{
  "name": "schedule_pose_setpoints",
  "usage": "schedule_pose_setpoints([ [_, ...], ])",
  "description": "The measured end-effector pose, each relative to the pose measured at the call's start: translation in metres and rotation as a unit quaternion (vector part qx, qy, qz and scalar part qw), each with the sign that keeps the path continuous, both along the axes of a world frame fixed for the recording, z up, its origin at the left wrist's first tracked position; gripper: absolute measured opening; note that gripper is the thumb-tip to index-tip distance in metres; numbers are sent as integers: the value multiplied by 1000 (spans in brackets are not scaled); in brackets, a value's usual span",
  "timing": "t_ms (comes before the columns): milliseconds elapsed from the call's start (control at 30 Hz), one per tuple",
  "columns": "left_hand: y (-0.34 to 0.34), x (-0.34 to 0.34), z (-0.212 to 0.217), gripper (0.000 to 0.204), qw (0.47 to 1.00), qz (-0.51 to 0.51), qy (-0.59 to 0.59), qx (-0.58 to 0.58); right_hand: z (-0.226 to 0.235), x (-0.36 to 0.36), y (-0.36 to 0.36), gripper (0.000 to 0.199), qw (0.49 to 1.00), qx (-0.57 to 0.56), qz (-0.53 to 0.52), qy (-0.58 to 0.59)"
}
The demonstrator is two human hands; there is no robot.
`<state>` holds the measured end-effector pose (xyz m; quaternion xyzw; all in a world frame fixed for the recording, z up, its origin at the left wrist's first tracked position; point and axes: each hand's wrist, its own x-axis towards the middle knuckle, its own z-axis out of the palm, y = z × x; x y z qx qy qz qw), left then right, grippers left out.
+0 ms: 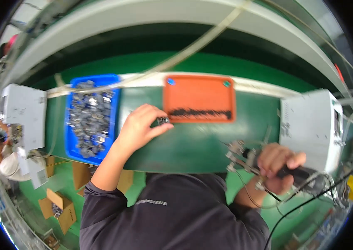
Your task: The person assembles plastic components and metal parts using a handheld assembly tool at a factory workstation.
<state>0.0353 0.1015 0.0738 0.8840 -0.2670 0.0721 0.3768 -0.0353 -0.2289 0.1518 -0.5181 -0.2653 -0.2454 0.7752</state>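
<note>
My left hand (138, 128) pinches a small dark block-shaped part (162, 120) between thumb and fingers, just off the lower left corner of an orange tray (199, 93). Along the near side of that tray lies a row of small black pieces (201, 113). My right hand (277, 163) is closed round a black-handled tool (305, 174) with metal fittings at its front and thin cables; its exact kind I cannot make out. To the left of my left hand stands a blue tray (117, 98) heaped with many small grey and dark parts (89, 121).
A pale hose (193, 48) arcs over the green worktable (176, 152). Light grey boxes stand at the table's left (32, 114) and right (305, 129) ends. A black cable (293, 210) hangs below the tool. Cardboard boxes (61, 210) sit on the floor; other people (9, 164) are at far left.
</note>
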Motion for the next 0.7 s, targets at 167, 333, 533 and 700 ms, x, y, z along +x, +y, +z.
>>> schedule_pose_setpoints([
  [167,-73,-40,-56,29,994,-108,-7,16,1,-6,-7,33,999,-43,-10,1],
  [333,-95,-49,-72,34,991,-124,-26,44,-8,-19,-17,32,999,-47,-14,15],
  [533,-89,-54,-70,38,990,-144,-3,-7,-10,-18,-19,32,999,-44,2,9],
  [700,-103,-54,-58,37,982,-139,-48,-115,-12,-18,-14,32,999,-37,18,12],
])
